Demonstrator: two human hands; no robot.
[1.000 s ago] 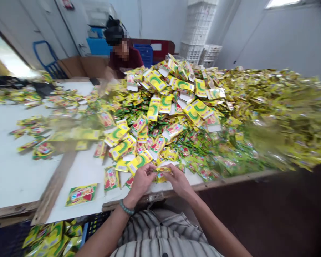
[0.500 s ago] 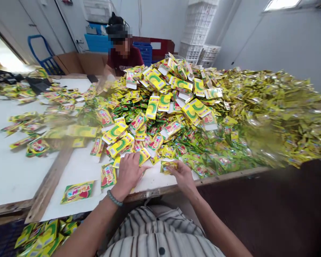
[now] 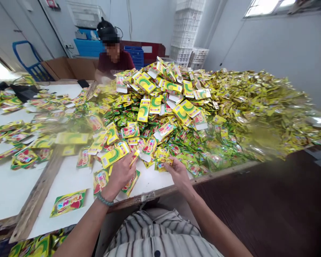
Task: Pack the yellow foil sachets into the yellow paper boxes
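My left hand [image 3: 122, 174] is curled at the near edge of the carton pile, its fingers around a small yellow carton [image 3: 134, 157] whose end shows past the fingertips. Under that hand another green and yellow carton [image 3: 132, 182] lies on the white tabletop. Between thumb and fingers, my right hand [image 3: 178, 175] pinches a small yellow sachet [image 3: 164, 162] just above the table. Before both hands rises a heap of printed cartons [image 3: 147, 82], with green sachets [image 3: 184, 142] around its foot.
A large mound of yellow sachets [image 3: 256, 96] spreads to the right. One flat carton [image 3: 68, 203] lies at front left, near a wooden strip [image 3: 37, 192]. Across the table sits a person in a dark red shirt [image 3: 115, 63]. White crates [image 3: 187, 32] are stacked behind.
The view has shifted slightly, moving the scene left. My left fingers have closed around a carton, and a carton beneath that hand has come into sight. My right hand keeps its sachet.
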